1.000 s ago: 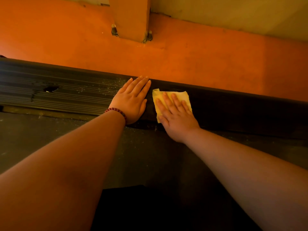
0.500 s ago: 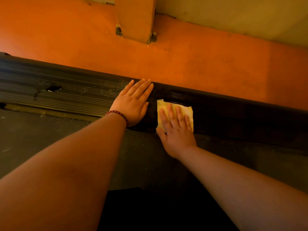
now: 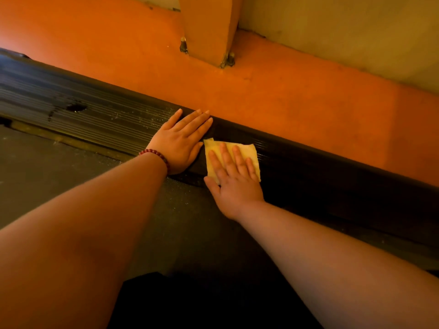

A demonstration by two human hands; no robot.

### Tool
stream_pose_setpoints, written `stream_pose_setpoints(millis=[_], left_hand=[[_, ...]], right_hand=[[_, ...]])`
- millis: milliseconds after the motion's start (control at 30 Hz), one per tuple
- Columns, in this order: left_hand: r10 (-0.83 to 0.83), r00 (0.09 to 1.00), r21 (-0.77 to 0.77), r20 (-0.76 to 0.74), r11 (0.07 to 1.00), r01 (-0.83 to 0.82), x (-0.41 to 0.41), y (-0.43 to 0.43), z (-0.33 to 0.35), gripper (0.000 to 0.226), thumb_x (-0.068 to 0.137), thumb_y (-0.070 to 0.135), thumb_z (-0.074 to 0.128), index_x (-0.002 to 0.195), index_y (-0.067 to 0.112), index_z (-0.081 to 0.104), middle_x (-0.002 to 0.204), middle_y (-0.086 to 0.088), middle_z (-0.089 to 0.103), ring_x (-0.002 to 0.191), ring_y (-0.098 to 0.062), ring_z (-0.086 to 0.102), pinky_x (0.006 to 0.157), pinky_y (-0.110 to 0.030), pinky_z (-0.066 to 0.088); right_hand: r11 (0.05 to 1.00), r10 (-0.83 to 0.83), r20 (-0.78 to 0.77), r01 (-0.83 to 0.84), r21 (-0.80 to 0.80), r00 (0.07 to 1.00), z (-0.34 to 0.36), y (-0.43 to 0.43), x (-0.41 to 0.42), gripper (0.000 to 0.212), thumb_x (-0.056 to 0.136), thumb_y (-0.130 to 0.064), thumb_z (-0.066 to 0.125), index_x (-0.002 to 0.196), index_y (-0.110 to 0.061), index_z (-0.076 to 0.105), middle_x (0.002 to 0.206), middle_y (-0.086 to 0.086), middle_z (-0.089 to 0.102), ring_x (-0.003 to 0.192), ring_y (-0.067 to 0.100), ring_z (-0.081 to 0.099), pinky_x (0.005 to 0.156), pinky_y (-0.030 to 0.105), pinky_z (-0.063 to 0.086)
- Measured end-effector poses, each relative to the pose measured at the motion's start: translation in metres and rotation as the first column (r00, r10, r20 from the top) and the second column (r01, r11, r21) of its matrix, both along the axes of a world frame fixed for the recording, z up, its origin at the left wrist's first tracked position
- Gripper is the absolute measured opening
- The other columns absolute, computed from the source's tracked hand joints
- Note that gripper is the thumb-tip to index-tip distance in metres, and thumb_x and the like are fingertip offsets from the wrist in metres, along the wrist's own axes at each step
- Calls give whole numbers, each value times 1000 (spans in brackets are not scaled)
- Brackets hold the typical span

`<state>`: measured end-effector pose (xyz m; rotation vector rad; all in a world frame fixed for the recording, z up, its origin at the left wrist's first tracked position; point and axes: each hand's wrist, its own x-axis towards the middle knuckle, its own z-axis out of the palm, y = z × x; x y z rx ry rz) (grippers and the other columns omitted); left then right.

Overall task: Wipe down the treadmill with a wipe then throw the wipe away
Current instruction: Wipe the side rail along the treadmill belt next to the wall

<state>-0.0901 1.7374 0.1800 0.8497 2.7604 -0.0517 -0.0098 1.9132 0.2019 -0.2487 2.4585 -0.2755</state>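
Wipe (image 3: 248, 149), pale yellow and folded square, lies flat on the treadmill's dark ribbed side rail (image 3: 95, 119), pinned under the right hand (image 3: 234, 186). That hand's fingers are straight and spread over the wipe, pressing it down, with the thumb off its near edge. The left hand (image 3: 180, 143) rests palm down on the rail just left of the wipe, fingers straight and close together, its thumb side almost touching the wipe's left corner. A red bead bracelet (image 3: 155, 154) circles the left wrist. Both forearms reach across the grey belt (image 3: 71, 181). Beyond the rail lies orange floor (image 3: 285, 103), where a bolted post (image 3: 209, 27) stands.
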Motion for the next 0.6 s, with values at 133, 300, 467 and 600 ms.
stream_pose_setpoints(millis=[133, 300, 467, 600], left_hand=[[150, 987, -76, -50, 985, -154, 13, 9, 5, 60, 99, 42, 14, 153, 20, 1, 159, -1, -12, 149, -18, -3, 116, -36, -12], [427, 904, -150, 18, 895, -419, 45, 17, 8, 62, 101, 45, 8, 152, 17, -12, 160, -3, -17, 147, -17, -15, 116, -35, -12], [524, 830, -236, 191, 845, -479, 46, 24, 21, 62, 102, 47, 11, 150, 21, -19, 158, 0, -25, 145, -17, -22, 117, -38, -12], [505, 830, -306, 237, 850, -429, 38, 23, 27, 63, 102, 48, 10, 149, 22, -22, 157, 0, -28, 145, -18, -23, 117, -39, -11]], right_hand=[[998, -45, -35, 46, 33, 998, -2, 3, -34, 61, 100, -57, 10, 148, -37, -22, 154, -9, -35, 142, 17, -31, 113, 38, -19], [997, 24, -32, -22, 71, 999, -2, 7, -35, 65, 98, -61, 9, 147, -35, -25, 153, -4, -38, 141, 20, -33, 112, 40, -21], [994, 57, -18, -55, 92, 998, 2, 8, -35, 67, 98, -61, 9, 147, -32, -27, 152, -1, -39, 141, 24, -34, 113, 43, -20], [992, 84, -41, -80, 92, 996, 2, 8, -37, 69, 97, -62, 11, 147, -31, -27, 152, 0, -39, 141, 25, -34, 113, 44, -20]])
